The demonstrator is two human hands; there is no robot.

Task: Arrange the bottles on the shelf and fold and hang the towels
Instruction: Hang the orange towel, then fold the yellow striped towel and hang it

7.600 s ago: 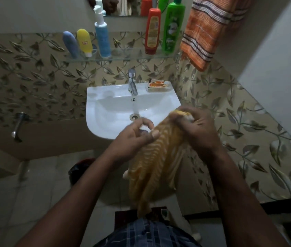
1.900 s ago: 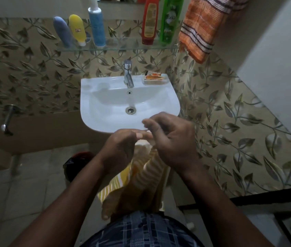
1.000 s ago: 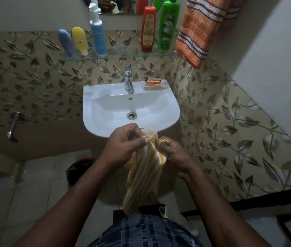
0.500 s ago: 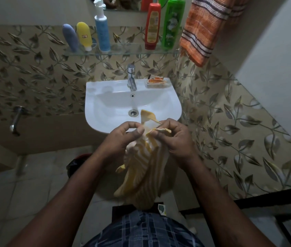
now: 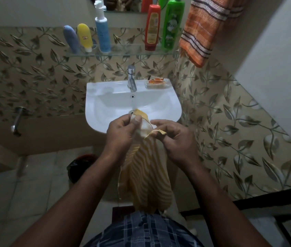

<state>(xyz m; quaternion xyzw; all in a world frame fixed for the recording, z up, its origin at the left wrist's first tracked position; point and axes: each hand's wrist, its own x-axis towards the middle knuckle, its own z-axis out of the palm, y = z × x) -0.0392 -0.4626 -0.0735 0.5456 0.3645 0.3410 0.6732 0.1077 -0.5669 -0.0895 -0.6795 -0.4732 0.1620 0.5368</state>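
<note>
You are holding the yellow striped towel (image 5: pixel 144 175) up in front of your body, just before the front rim of the sink (image 5: pixel 94 104), and it is hanging down in loose folds between your forearms toward the checked cloth (image 5: pixel 141 230) at your waist. Your left hand (image 5: pixel 121 134) is pinching one upper corner between thumb and fingers, so that corner is sticking up over the basin. Your right hand (image 5: pixel 176 139) is curling its fingers round the neighbouring edge, which is folding over at your fingertips; both hands are clamped on the cloth and sitting close together. Behind them the tap (image 5: pixel 132 79) is standing at the back of the sink with a soap dish (image 5: pixel 156 82) just to its right. Above, the glass shelf (image 5: pixel 127 50) is carrying a blue tube (image 5: pixel 70 39) and a yellow tube (image 5: pixel 85 37) side by side, a pump bottle (image 5: pixel 102 32) next to them, and, further right, a red bottle (image 5: pixel 152 28) beside a green bottle (image 5: pixel 172 24). An orange towel (image 5: pixel 205 27) is hanging on the right wall by the shelf's end. A metal pipe (image 5: pixel 17 121) is jutting from the left wall, and a dark bin (image 5: pixel 80 166) is sitting on the floor under the sink.
</note>
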